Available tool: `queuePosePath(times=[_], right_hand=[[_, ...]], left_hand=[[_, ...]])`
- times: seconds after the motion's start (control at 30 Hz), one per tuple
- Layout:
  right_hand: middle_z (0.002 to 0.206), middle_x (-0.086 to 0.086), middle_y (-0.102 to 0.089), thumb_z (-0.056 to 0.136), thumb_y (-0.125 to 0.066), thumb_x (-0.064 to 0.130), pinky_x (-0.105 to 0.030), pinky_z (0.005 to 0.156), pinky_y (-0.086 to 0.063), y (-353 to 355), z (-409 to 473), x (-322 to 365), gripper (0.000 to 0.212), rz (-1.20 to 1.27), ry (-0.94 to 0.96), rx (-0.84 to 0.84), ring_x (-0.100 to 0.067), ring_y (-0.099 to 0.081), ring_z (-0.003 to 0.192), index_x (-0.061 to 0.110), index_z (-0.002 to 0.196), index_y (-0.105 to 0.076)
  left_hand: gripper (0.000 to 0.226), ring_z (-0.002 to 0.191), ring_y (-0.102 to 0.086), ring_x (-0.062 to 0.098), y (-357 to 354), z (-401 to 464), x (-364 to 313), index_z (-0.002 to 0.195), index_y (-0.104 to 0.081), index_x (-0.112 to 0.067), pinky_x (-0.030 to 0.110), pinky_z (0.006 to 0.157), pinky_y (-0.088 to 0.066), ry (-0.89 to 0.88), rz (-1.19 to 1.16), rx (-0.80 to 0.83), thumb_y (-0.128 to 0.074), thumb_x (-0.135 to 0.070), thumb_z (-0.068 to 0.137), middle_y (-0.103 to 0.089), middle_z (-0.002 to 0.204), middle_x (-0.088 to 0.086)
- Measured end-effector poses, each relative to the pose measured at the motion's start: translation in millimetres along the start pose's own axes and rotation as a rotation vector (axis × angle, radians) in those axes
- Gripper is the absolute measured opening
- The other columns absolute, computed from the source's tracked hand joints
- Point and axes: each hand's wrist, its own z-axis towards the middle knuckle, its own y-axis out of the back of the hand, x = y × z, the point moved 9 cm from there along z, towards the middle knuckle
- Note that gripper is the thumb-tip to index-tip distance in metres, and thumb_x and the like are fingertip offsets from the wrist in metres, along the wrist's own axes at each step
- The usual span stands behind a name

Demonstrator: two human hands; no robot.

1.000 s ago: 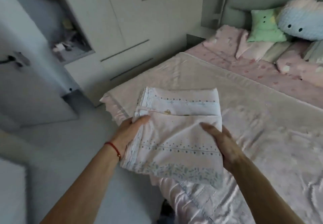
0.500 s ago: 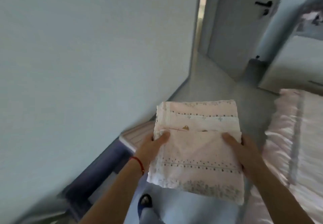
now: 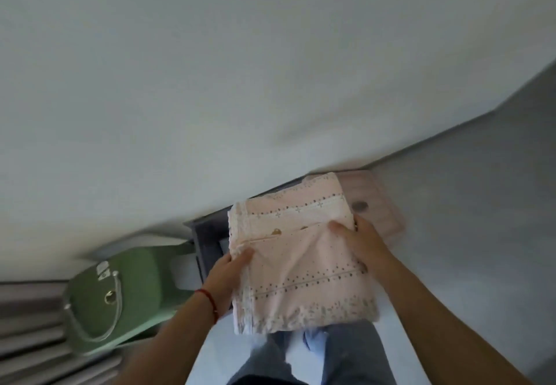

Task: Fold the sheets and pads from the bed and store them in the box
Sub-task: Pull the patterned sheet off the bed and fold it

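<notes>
I hold a folded pink sheet point(image 3: 298, 258) with dotted lines and a floral border flat in front of me. My left hand point(image 3: 227, 276) grips its left edge, thumb on top; a red string sits on that wrist. On the sheet's right side, my right hand point(image 3: 359, 241) clamps it with fingers spread over the top. The sheet hangs above a dark grey box point(image 3: 204, 234) that stands against the wall, mostly hidden under the fabric. A pink lid point(image 3: 379, 204) lies beside the box to the right, partly covered by the sheet.
A pale wall point(image 3: 240, 68) fills the upper view. A green bag with a white handle point(image 3: 120, 291) rests left of the box. Striped grey fabric point(image 3: 27, 324) lies at the far left. Grey floor point(image 3: 481, 204) spreads to the right. My legs point(image 3: 301, 354) show below.
I have turned from the bed toward the wall, carrying the folded sheet in both hands. The bed and door have left view; the box, lid and green bag now appear below the sheet.
</notes>
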Motion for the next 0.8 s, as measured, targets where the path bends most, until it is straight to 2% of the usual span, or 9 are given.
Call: queuePosePath(times=[0.17,0.3,0.4,0.5,0.67,0.73,0.8], right_hand=[[0.110,-0.004,-0.069,0.074,-0.068,0.048,-0.050,0.092,-0.057,-105,143,-65,0.054,-0.098,-0.213,0.187,-0.027,-0.068,0.097,0.025,0.122,-0.062],[0.109,-0.004,-0.068,0.085,-0.067,0.040,-0.048,0.094,-0.055,-175,238,-130,0.042,-0.128,-0.289,0.251,-0.026,-0.066,0.099,0.024,0.122,-0.059],[0.109,-0.005,-0.071,0.088,-0.069,0.038,-0.047,0.093,-0.057,-223,315,-189,0.040,-0.132,-0.285,0.283,-0.026,-0.070,0.098,0.022,0.124,-0.062],[0.108,-0.004,-0.072,0.091,-0.069,0.035,-0.041,0.089,-0.059,-264,373,-243,0.033,-0.131,-0.290,0.283,-0.024,-0.071,0.096,0.020,0.121,-0.064],[0.107,-0.007,-0.072,0.089,-0.070,0.033,-0.036,0.076,-0.060,-334,465,-331,0.032,-0.127,-0.264,0.275,-0.024,-0.071,0.092,0.019,0.118,-0.064],[0.115,-0.010,-0.072,0.083,-0.071,0.039,-0.043,0.083,-0.062,-357,496,-363,0.048,-0.103,-0.239,0.308,-0.026,-0.072,0.097,0.017,0.126,-0.063],[0.120,-0.008,-0.071,0.086,-0.072,0.037,-0.048,0.092,-0.060,-372,515,-384,0.053,-0.110,-0.214,0.358,-0.026,-0.071,0.102,0.017,0.134,-0.061]], left_hand=[[0.038,0.102,-0.071,0.037,52,106,54,0.116,-0.070,-0.014,0.059,0.094,-0.055,0.138,-0.044,-0.216,-0.068,-0.043,0.093,-0.076,0.108,0.011],[0.036,0.099,-0.069,0.034,78,213,99,0.109,-0.070,-0.014,0.057,0.095,-0.054,0.170,0.007,-0.357,-0.059,-0.046,0.098,-0.074,0.106,0.011],[0.041,0.102,-0.065,0.030,102,307,131,0.115,-0.067,-0.020,0.052,0.097,-0.053,0.146,0.097,-0.421,-0.051,-0.054,0.100,-0.070,0.111,0.005],[0.037,0.106,-0.062,0.030,123,381,163,0.122,-0.063,-0.018,0.041,0.094,-0.049,0.121,0.168,-0.496,-0.049,-0.047,0.103,-0.065,0.116,0.006],[0.049,0.123,-0.056,0.034,143,495,241,0.142,-0.052,-0.013,0.043,0.105,-0.046,0.135,0.173,-0.584,-0.046,-0.045,0.104,-0.058,0.136,0.012],[0.050,0.128,-0.053,0.034,147,526,269,0.146,-0.048,-0.012,0.041,0.108,-0.043,0.119,0.158,-0.631,-0.044,-0.042,0.106,-0.055,0.142,0.012],[0.050,0.132,-0.051,0.034,149,547,286,0.149,-0.043,-0.012,0.038,0.108,-0.040,0.097,0.169,-0.662,-0.043,-0.038,0.107,-0.052,0.146,0.014]])
